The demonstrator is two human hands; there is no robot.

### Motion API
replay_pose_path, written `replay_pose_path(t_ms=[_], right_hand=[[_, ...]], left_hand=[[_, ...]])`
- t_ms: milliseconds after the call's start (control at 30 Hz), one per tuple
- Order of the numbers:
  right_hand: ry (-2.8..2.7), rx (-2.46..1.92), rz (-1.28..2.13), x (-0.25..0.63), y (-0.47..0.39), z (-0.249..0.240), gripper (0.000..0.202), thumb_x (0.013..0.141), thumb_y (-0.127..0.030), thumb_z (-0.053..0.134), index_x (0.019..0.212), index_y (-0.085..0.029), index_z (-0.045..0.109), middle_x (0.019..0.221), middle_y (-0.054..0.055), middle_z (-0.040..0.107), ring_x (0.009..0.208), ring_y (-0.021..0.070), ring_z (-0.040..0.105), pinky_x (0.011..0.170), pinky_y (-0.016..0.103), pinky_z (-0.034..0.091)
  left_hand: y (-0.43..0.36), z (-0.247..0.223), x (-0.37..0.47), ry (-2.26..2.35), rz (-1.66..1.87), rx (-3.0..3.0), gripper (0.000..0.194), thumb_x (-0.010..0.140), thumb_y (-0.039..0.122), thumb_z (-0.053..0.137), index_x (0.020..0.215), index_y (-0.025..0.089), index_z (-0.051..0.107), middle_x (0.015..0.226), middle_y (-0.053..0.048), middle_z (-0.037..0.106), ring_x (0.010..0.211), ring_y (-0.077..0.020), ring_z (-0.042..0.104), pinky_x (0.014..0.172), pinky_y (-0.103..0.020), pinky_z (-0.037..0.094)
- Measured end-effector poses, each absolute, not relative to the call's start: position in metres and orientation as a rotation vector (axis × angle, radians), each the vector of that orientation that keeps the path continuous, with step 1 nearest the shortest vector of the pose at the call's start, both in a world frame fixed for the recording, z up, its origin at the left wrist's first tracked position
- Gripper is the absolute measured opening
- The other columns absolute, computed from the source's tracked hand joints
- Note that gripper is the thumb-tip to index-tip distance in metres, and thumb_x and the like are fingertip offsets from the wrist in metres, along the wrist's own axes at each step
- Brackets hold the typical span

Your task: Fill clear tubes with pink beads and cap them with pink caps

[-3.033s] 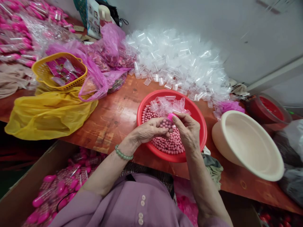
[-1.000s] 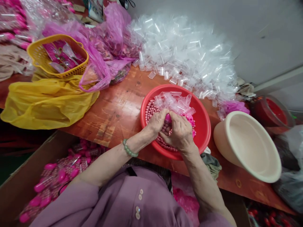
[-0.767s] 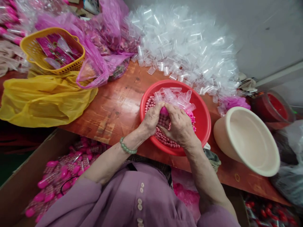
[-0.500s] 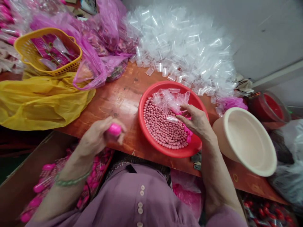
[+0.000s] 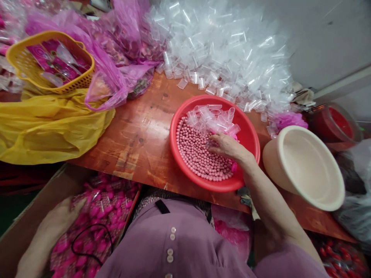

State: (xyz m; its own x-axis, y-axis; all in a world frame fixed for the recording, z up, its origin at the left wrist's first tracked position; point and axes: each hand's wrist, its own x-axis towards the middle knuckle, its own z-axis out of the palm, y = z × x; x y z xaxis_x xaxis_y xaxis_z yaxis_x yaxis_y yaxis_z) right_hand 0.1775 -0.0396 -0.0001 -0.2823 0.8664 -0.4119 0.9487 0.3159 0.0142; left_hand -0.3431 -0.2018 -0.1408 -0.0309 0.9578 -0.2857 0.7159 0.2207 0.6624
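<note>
My right hand (image 5: 227,146) reaches into the red basin (image 5: 174,154), its fingers closed round a clear plastic tube, mostly hidden, just above the pink beads (image 5: 197,156). More clear plastic tubes (image 5: 210,117) are heaped at the basin's far side. Bright pink caps (image 5: 234,166) show partly under my right wrist. Down at the left, my left hand (image 5: 62,216) is open and empty, thumb and fingers apart, inside a cardboard box (image 5: 34,204). Beneath it lie many bead-filled tubes with pink caps (image 5: 100,210).
A large pile of clear tubes (image 5: 223,50) covers the table's back. A cream basin (image 5: 313,170) stands at right. To the left are a yellow basket (image 5: 75,83), a yellow bag (image 5: 52,131) and pink plastic bags (image 5: 113,85). A black cord (image 5: 74,247) loops over the box.
My left hand has moved from the table edge down into the box and let go of the pink-capped tube. My right hand has lowered toward the beads and closed on a clear tube.
</note>
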Motion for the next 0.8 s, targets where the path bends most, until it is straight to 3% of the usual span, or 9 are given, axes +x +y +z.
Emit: replay_pose_path(t_ms=[100, 200, 300, 400, 500, 667, 800], right_hand=[[2.229, 1.593, -0.283, 0.175, -0.042, 0.000, 0.023, 0.088, -0.026, 0.063, 0.105, -0.013, 0.069, 0.098, 0.015, 0.073, 0.087, 0.0262, 0.070, 0.074, 0.033, 0.050], [2.194, 1.545, -0.162, 0.162, -0.045, -0.002, 0.019, 0.087, -0.012, 0.055, 0.097, -0.010, 0.071, 0.095, 0.019, 0.073, 0.083, 0.0286, 0.071, 0.071, 0.035, 0.051], [2.219, 1.415, -0.128, 0.142, -0.049, -0.007, 0.029, 0.085, 0.001, 0.045, 0.092, -0.007, 0.072, 0.094, 0.022, 0.073, 0.087, 0.0291, 0.072, 0.073, 0.035, 0.052], [2.265, 1.322, -0.173, 0.125, -0.052, -0.011, 0.028, 0.085, 0.001, 0.046, 0.093, -0.009, 0.071, 0.096, 0.018, 0.073, 0.093, 0.0257, 0.071, 0.077, 0.031, 0.050], [2.320, 1.251, -0.290, 0.120, -0.052, -0.013, 0.024, 0.080, 0.000, 0.052, 0.095, -0.011, 0.068, 0.097, 0.013, 0.072, 0.088, 0.0208, 0.068, 0.074, 0.027, 0.048], [2.504, 1.240, -0.673, 0.126, -0.046, -0.021, 0.024, 0.072, -0.002, 0.054, 0.092, -0.013, 0.062, 0.091, 0.007, 0.067, 0.078, 0.0171, 0.058, 0.071, 0.026, 0.044], [2.553, 1.333, -0.996, 0.132, -0.039, -0.027, 0.025, 0.077, -0.009, 0.056, 0.101, -0.013, 0.064, 0.089, 0.003, 0.067, 0.078, 0.0165, 0.056, 0.074, 0.027, 0.046]], left_hand=[[-0.184, -0.107, -0.300, 1.988, 0.389, 1.405, 0.035, 0.077, 0.060, 0.061, 0.080, 0.026, 0.071, 0.080, -0.006, 0.078, 0.076, -0.0343, 0.074, 0.065, -0.047, 0.060], [-0.164, -0.067, -0.235, 1.713, 0.684, 1.281, 0.040, 0.088, 0.055, 0.055, 0.100, 0.020, 0.070, 0.088, -0.007, 0.079, 0.086, -0.0269, 0.075, 0.087, -0.044, 0.059], [-0.143, -0.039, -0.169, 1.527, 1.037, 1.432, 0.035, 0.094, 0.047, 0.051, 0.106, 0.019, 0.069, 0.098, -0.005, 0.078, 0.090, -0.0213, 0.073, 0.092, -0.037, 0.057], [-0.120, -0.030, -0.116, 1.314, 1.275, 1.694, 0.032, 0.098, 0.037, 0.046, 0.112, 0.018, 0.068, 0.108, -0.007, 0.077, 0.100, -0.0189, 0.071, 0.095, -0.034, 0.055], [-0.100, -0.036, -0.081, 1.109, 1.391, 1.903, 0.033, 0.100, 0.028, 0.042, 0.122, 0.013, 0.062, 0.116, -0.012, 0.074, 0.109, -0.0189, 0.068, 0.100, -0.034, 0.052], [-0.092, -0.051, -0.061, 1.143, 1.525, 1.948, 0.036, 0.101, 0.020, 0.038, 0.133, 0.015, 0.053, 0.118, -0.012, 0.072, 0.114, -0.0189, 0.066, 0.102, -0.038, 0.050], [-0.095, -0.049, -0.067, 1.134, 1.490, 1.931, 0.034, 0.100, 0.018, 0.039, 0.130, 0.016, 0.056, 0.114, -0.010, 0.074, 0.111, -0.0177, 0.067, 0.101, -0.036, 0.051]])
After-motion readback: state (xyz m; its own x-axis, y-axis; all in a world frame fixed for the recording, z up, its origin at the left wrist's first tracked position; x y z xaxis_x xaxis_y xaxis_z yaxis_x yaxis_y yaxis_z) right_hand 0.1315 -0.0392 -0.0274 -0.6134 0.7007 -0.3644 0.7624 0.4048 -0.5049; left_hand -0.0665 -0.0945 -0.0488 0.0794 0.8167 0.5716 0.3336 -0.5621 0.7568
